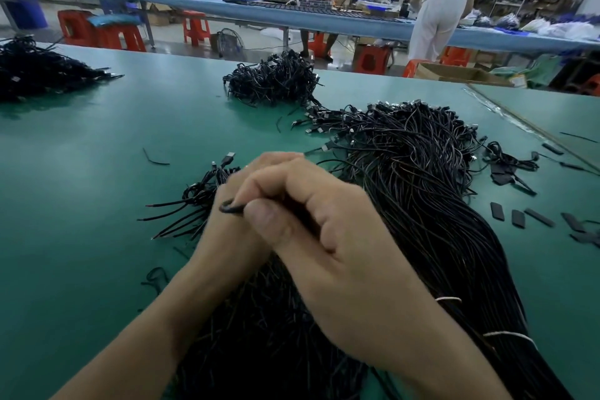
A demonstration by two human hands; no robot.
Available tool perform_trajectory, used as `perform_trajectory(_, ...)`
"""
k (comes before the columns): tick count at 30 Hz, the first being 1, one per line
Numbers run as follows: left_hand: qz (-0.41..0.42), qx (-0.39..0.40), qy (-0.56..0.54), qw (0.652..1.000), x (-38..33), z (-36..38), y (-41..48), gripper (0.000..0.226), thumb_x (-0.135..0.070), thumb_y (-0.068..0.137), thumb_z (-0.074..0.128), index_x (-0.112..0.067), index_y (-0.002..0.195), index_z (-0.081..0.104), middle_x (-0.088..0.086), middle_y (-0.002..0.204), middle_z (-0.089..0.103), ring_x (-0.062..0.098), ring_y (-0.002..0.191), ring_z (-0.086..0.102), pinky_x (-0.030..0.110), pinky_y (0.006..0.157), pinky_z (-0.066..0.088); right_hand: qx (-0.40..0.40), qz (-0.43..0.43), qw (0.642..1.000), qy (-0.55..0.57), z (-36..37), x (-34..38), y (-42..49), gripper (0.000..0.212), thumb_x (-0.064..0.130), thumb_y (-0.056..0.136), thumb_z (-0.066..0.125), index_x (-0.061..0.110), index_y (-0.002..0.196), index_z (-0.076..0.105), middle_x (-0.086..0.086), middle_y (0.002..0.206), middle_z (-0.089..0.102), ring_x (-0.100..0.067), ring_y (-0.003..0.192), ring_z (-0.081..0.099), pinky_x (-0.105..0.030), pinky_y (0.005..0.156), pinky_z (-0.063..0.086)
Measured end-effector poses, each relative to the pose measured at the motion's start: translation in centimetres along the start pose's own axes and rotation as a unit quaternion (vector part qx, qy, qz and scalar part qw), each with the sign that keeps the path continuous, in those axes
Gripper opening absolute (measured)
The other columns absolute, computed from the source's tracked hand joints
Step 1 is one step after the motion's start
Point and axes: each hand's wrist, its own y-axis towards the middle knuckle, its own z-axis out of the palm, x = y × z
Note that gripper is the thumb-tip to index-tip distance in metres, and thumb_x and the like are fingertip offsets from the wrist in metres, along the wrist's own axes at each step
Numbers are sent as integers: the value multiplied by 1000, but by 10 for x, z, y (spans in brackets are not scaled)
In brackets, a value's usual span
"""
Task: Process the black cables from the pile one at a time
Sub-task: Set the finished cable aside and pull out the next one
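Right hand [311, 214]: thumb and curled forefinger pinch one black cable [229, 208] at its bend; left hand [227, 187] behind it, grip hidden. Pile [422, 188] at three o'clock, small bundle [199, 196] at nine. Advised: keep the pinch firm and draw this strand clear singly.

Both bare forearms reach forward from the bottom edge and meet at the middle. The left forearm [146, 312] comes up from the lower left, and the right forearm [406, 328] from the lower right. The right hand [311, 221] lies in front, back upward, its fingers curled under. Its thumb [269, 217] presses against the index finger and pinches a looped cable [229, 207]. The left hand [227, 230] sits close behind the right, touching it and mostly hidden by it. Whether its fingers grip anything cannot be told.
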Motion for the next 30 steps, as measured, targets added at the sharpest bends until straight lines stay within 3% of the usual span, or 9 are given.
perform_trajectory(2, -41, -83, -164, 982, 2, -5, 7, 26, -16, 100, 56, -19, 76, 62, -8, 73, 66, 0, 70, 60, 19, 64, 46, -26, 2, 1000, 8, -11, -1, 0, 14, 7, 97, 58, 15, 96, 69, 14, 89, 65, -2, 88, 63, -18, 80, 48)
perform_trajectory(5, -166, -161, -400, 887, -6, -9, 14, 51, -62, 83, 56, -14, 92, 72, 4, 89, 75, 17, 88, 73, 30, 75, 56, -67, 37, 995, -65, -26, -10, -1, 14, 21, 99, 52, 23, 93, 65, 19, 69, 49, 2, 65, 54, -11, 57, 40)
perform_trajectory(8, -255, -93, -467, 841, -6, -9, 17, 88, -86, 58, 46, -17, 106, 73, 7, 105, 75, 19, 101, 72, 40, 93, 55, -119, 43, 980, -156, -29, -17, -3, 15, 24, 100, 50, 28, 90, 60, 18, 72, 46, 0, 67, 51, -10, 60, 39)
perform_trajectory(12, -222, -19, -525, 821, -14, -9, 14, 73, -87, 66, 33, -19, 55, 59, 9, 104, 76, 24, 116, 62, 43, 109, 39, -187, 40, 949, -250, -21, -24, -1, 18, 18, 101, 48, 31, 89, 52, 17, 90, 47, 9, 89, 48, 0, 73, 35)
perform_trajectory(17, -53, -187, -318, 928, -10, -16, 9, 60, -52, 96, 51, -16, 49, 44, -8, 43, 44, 5, 50, 58, 30, 79, 55, -210, 145, 916, -309, -34, -48, -4, 17, 15, 102, 46, 26, 91, 50, 17, 88, 39, 15, 84, 48, 3, 73, 35)
perform_trajectory(20, 96, -250, -78, 960, -9, -22, 9, 48, -29, 96, 61, -21, 57, 34, -9, 45, 34, 3, 40, 34, 9, 43, 27, -108, 241, 890, -371, -45, -60, -8, 17, 24, 102, 50, 27, 87, 56, 9, 89, 54, -3, 73, 53, -17, 66, 45)
perform_trajectory(23, 210, -177, 62, 960, -21, -21, 5, 45, -27, 98, 56, -34, 68, 24, -16, 49, 22, 2, 48, 34, 8, 46, 30, -11, 335, 898, -284, -44, -61, -10, 35, 45, 102, 44, 20, 89, 66, 6, 75, 64, -5, 57, 57, -17, 51, 45)
perform_trajectory(27, 223, -53, 89, 969, -29, -12, -3, 25, -29, 96, 41, -27, 75, 28, -18, 67, 31, 5, 58, 34, 17, 55, 29, -2, 322, 946, -34, -32, -52, -3, 67, 79, 84, 25, 39, 120, 64, 1, 89, 74, -12, 83, 72, -35, 83, 57)
perform_trajectory(30, 241, 32, 92, 966, -30, -5, -6, 11, -24, 89, 41, -26, 88, 30, -17, 80, 35, 6, 71, 37, 19, 68, 32, 55, 311, 945, 85, -25, -43, -1, 66, 83, 78, 27, 45, 113, 67, 16, 85, 74, -2, 82, 71, -28, 81, 55)
